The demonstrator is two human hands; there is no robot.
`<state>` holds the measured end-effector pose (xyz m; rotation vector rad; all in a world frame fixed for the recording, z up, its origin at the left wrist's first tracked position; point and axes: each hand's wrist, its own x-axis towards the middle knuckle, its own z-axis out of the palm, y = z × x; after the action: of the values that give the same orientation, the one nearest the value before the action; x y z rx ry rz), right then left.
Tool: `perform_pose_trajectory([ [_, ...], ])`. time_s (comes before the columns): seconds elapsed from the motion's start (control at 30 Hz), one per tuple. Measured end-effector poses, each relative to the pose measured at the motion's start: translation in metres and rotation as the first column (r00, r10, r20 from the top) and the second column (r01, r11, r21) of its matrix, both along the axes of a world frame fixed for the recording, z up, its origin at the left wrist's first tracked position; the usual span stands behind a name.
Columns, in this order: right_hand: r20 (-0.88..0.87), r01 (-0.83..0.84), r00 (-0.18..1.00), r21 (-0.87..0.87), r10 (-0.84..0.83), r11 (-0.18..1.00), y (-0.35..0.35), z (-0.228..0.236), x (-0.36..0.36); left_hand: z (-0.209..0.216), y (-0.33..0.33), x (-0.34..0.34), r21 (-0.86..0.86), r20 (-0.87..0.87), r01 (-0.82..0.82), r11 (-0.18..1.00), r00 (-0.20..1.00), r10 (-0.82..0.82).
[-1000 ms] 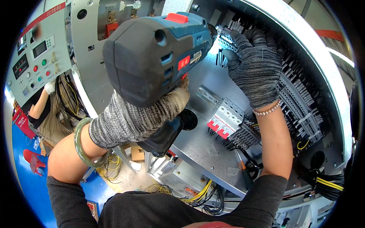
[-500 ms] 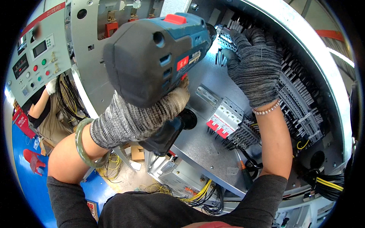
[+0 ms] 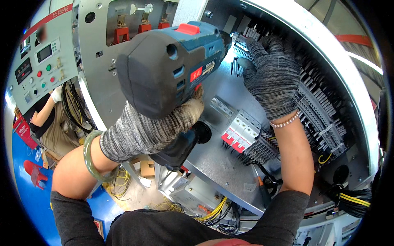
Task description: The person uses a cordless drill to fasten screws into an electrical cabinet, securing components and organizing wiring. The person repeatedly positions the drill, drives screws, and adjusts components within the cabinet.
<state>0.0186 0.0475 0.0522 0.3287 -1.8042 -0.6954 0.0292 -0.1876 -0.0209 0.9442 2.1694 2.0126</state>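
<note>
My left hand, in a grey knit glove, is wrapped round the grip of a blue and black cordless drill. The drill points away to the upper right, its front end close to a grey terminal block lit by a bright light. My right hand, in a dark grey glove, has its fingers closed around the right end of that block, thumb below it. Short dark wires hang under the block. What the drill's tip touches is hidden behind its body.
Below lie a mounting rail and a red-and-white circuit breaker. Wired terminal strips run down the right. An orange-handled screwdriver rests near the panel's front edge. Another person's gloved hand is at left, below a control panel.
The view has shifted slightly, so the drill and my right hand sit a little lower in the picture. Both hands keep their holds.
</note>
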Motion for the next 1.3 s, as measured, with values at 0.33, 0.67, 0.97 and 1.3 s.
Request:
perform_pose_trajectory([
  [0.33,0.005,0.030,1.000,-0.005,-0.030,1.000,-0.002,0.000,0.001,-0.008,-0.001,-0.001,0.046,-0.361,-0.051,0.998,0.930,0.064],
  [0.67,0.030,0.010,1.000,-0.034,-0.008,0.999,-0.001,0.001,0.000,-0.003,-0.004,0.004,-0.040,-0.165,-0.008,0.999,0.986,0.001],
  [0.97,0.090,0.040,0.995,-0.069,-0.034,0.997,-0.002,0.000,0.002,-0.011,-0.004,-0.002,-0.030,-0.210,0.040,0.999,0.977,-0.045],
  [1.3,0.112,0.024,0.994,-0.085,-0.014,0.996,-0.001,-0.001,0.000,-0.012,-0.003,-0.003,-0.052,-0.286,0.006,0.999,0.958,-0.021],
])
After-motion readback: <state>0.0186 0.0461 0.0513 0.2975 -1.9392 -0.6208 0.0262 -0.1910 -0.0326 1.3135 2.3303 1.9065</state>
